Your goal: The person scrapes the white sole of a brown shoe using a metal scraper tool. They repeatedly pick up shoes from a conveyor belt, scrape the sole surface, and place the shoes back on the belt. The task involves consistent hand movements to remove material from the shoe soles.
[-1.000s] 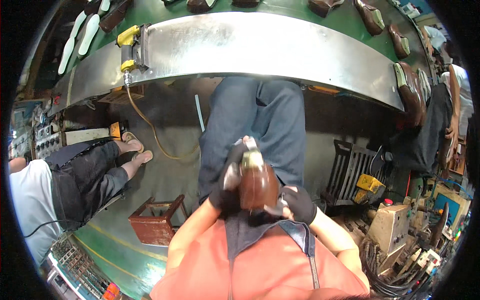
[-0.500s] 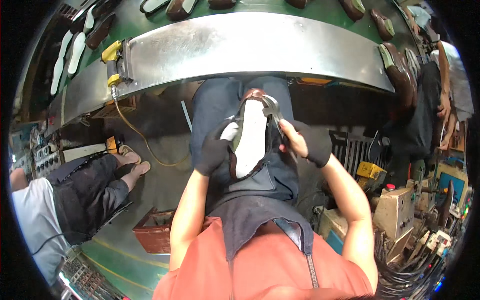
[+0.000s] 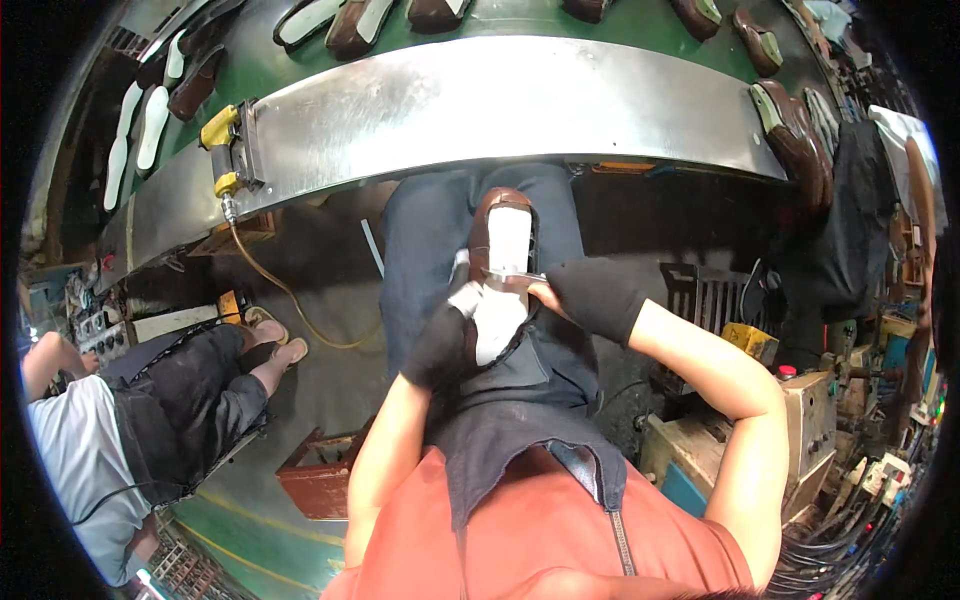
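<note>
On my lap rests a brown leather shoe upper (image 3: 487, 222), toe away from me, with a white insole (image 3: 510, 240) facing up. My left hand (image 3: 447, 338), in a black fingerless glove with white wrapping on the finger ends, is closed on the shoe's left edge. My right hand (image 3: 592, 298), gloved alike, is closed round metal pincers (image 3: 515, 279). The pincers lie crosswise over the middle of the insole, their jaws near the left edge by my left fingers. Whether the jaws grip the leather I cannot tell.
A curved metal bench edge (image 3: 480, 105) spans ahead, with a yellow-and-grey air tool (image 3: 222, 150) mounted at left. Beyond it, a green belt (image 3: 520, 20) bears several brown shoes. A seated person (image 3: 165, 410) is at left, a brown box (image 3: 318, 475) beside me, machines (image 3: 800, 430) at right.
The pincers have swung from the shoe's right front edge to lie across its middle. My right hand has turned, its elbow farther out. My left hand has shifted slightly right and nearer me.
</note>
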Demonstrator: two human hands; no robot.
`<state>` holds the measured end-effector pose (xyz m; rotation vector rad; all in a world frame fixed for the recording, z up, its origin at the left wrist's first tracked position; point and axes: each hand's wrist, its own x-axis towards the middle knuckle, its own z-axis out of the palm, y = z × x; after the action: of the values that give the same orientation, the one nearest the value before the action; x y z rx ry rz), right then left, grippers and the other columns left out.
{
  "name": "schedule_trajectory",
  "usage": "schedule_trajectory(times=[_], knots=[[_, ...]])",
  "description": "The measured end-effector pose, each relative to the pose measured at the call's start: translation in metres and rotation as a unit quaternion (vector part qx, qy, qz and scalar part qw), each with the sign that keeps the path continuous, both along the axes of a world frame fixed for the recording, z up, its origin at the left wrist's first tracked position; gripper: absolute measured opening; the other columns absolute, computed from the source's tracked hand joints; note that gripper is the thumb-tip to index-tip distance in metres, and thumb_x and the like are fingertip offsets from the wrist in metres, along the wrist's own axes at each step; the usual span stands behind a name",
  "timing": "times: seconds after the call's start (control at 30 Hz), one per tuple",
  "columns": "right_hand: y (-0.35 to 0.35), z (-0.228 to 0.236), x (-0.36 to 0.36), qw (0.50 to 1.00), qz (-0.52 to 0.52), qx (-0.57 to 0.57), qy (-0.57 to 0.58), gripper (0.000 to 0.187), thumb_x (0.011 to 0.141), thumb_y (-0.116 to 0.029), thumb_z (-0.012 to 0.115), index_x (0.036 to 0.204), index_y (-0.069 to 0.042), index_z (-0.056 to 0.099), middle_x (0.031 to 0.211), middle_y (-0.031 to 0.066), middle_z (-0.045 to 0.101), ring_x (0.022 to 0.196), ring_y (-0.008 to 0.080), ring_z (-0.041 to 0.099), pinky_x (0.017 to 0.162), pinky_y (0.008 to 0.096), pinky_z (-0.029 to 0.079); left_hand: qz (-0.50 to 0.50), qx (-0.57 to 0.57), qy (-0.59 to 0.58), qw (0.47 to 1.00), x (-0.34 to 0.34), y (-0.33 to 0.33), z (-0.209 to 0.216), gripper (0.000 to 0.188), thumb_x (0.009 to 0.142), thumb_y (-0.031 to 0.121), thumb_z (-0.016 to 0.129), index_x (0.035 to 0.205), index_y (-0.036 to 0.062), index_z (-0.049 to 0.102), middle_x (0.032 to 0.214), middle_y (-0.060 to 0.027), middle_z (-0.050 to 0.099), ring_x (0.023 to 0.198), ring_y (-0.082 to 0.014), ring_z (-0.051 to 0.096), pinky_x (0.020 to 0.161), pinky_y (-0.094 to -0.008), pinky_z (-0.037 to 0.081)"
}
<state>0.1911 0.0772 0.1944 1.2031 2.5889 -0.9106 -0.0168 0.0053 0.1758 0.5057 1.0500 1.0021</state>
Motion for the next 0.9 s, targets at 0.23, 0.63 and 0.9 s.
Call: schedule_trajectory(times=[0.23,0.63,0.9], knots=[[0.028,-0.006,0.05,0.866,-0.14,-0.48,-0.004,0.06,0.099,-0.051,0.038,0.079,0.001,0.062,0.064,0.017,0.06,0.064,0.0286,0.066,0.061,0.0423,0.05,-0.006,0.261,0.534,0.804,0.038,0.01,-0.08,0.061,0.09,0.025,0.054,0.138,-0.0057,0.032,0.128,-0.0323,0.047,0.124,-0.0452,0.043,0.104,-0.0463,0.035],[-0.028,-0.013,0.009,0.977,-0.051,-0.124,0.167,0.038,0.098,-0.035,0.047,0.096,0.0,0.062,0.084,0.0249,0.061,0.075,0.0386,0.061,0.069,0.0442,0.046,-0.164,0.262,0.416,0.855,0.009,-0.037,-0.096,0.063,0.087,0.02,0.064,0.139,0.0011,0.032,0.122,-0.0238,0.05,0.115,-0.0363,0.052,0.096,-0.041,0.042],[-0.107,-0.055,0.045,0.873,-0.272,-0.393,0.098,0.05,0.101,-0.048,0.038,0.091,-0.002,0.056,0.067,0.0083,0.056,0.058,0.0147,0.058,0.055,0.0308,0.045,-0.035,-0.043,0.017,0.998,0.001,-0.056,-0.091,0.042,0.093,0.027,0.06,0.121,-0.0006,0.047,0.108,-0.0142,0.061,0.101,-0.0206,0.06,0.088,-0.0331,0.047]])
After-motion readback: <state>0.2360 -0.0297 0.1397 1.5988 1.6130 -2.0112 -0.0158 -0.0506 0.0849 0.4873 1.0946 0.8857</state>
